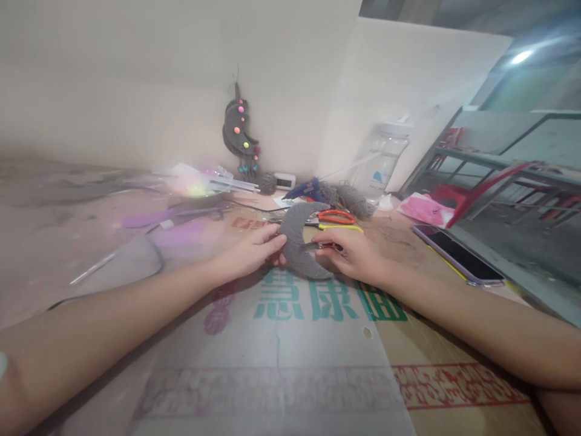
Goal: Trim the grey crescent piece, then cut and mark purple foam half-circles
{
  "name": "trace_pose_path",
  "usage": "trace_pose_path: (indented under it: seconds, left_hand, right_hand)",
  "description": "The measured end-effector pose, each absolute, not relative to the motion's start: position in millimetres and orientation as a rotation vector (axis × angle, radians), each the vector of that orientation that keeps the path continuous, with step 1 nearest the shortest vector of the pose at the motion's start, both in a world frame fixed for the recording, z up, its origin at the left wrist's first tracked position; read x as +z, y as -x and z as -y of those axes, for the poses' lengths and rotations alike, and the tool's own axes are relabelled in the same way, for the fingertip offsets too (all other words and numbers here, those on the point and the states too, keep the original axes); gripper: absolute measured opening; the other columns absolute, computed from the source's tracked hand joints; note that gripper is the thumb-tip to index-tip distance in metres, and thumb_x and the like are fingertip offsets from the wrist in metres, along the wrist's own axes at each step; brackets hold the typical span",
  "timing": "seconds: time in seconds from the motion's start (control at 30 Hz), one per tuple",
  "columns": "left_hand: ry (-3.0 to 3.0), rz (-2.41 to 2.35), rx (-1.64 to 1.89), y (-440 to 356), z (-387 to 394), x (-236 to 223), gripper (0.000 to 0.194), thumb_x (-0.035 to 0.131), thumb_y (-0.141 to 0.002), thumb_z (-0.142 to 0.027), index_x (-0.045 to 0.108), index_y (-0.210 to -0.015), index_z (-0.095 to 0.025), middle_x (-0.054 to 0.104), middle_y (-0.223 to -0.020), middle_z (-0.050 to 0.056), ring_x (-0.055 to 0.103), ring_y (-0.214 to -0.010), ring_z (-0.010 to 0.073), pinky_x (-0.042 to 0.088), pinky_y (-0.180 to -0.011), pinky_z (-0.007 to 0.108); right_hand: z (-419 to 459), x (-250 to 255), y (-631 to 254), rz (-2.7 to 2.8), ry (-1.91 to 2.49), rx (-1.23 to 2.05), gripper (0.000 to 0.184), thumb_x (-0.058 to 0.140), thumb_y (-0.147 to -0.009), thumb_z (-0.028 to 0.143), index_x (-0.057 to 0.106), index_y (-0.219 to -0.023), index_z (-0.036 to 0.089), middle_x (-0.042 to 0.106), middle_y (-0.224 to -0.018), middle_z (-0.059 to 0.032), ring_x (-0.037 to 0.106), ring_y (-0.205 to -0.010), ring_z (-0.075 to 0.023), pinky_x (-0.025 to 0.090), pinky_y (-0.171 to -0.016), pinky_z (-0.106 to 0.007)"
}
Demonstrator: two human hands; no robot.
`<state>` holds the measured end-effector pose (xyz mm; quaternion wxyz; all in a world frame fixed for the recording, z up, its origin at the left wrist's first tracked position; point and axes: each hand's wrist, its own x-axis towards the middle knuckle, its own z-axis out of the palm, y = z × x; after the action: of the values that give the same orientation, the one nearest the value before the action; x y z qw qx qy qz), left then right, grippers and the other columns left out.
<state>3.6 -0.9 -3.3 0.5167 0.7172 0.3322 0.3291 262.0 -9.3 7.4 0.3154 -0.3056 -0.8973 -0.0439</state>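
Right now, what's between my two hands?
In the head view, a grey crescent, gripped by your left hand; a small tool in your right hand points toward it.

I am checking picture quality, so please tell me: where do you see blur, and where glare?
Head view: the clear plastic bottle with pale lid is smeared; head view, upper right: a bright white light glares; head view, centre: the grey textured crescent looks sharper.

A lamp [521, 57] glares bluish-white at my upper right, while milky haze dulls the wall [136, 79]. My left forearm [113, 324] casts a soft shadow and stretches toward the frame's corner. The water bottle [384, 160] smears; my grey crescent [297, 239] looks clearer.
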Motion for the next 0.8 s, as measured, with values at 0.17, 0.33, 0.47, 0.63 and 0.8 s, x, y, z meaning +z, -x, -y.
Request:
trace_pose_path:
  seconds: [0.17,0.33,0.47,0.63,0.8]
  left_hand:
    - [-1.708,-0.859,0.797,-5.5,3.1,0.2,0.031,0.055,-0.092,-0.049,0.056,-0.089,-0.018,0.065,-0.068,0.000,0.055,-0.058,0.0121,0.039,-0.055,0.024]
    - [-1.740,-0.876,0.812,-7.0,3.4,1.6,0.027,0.054,-0.091,-0.045,0.056,-0.086,-0.019,0.063,-0.068,0.000,0.057,-0.059,0.0129,0.042,-0.057,0.024]
    - [-1.851,-0.872,0.822,-6.6,5.7,2.3,0.024,0.052,-0.092,-0.041,0.054,-0.081,-0.019,0.060,-0.068,-0.001,0.056,-0.062,0.0134,0.044,-0.061,0.025]
    - [-1.998,-0.882,0.810,-6.0,11.2,3.9,0.022,0.051,-0.093,-0.037,0.057,-0.082,-0.019,0.059,-0.069,-0.001,0.057,-0.065,0.0152,0.045,-0.063,0.026]
    - [-2.063,-0.879,0.811,-7.0,11.6,3.6,0.021,0.052,-0.092,-0.036,0.058,-0.080,-0.020,0.061,-0.070,-0.001,0.057,-0.065,0.0162,0.044,-0.061,0.026]
  right_hand:
    - [10.1,8.1,-262.6,2.311,0.790,-0.096,0.021,0.058,-0.094,0.031,0.064,-0.110,0.018,0.073,-0.085,-0.0057,0.065,-0.070,-0.0166,0.050,-0.064,-0.027]
    - [8.6,8.2,-262.5,2.307,0.832,-0.124,0.020,0.056,-0.095,0.031,0.063,-0.109,0.018,0.071,-0.085,-0.0055,0.062,-0.067,-0.0158,0.047,-0.062,-0.027]
    - [8.1,8.7,-262.6,2.335,0.836,-0.168,0.023,0.055,-0.096,0.032,0.064,-0.110,0.017,0.070,-0.083,-0.0058,0.061,-0.068,-0.0163,0.047,-0.062,-0.028]
    - [8.4,8.9,-262.4,2.349,0.897,-0.181,0.023,0.057,-0.096,0.034,0.066,-0.109,0.018,0.071,-0.084,-0.0061,0.063,-0.071,-0.0174,0.047,-0.065,-0.029]
    - [8.0,8.3,-261.2,2.349,0.886,-0.190,0.025,0.057,-0.096,0.033,0.068,-0.114,0.019,0.071,-0.083,-0.0052,0.064,-0.073,-0.0181,0.047,-0.068,-0.029]
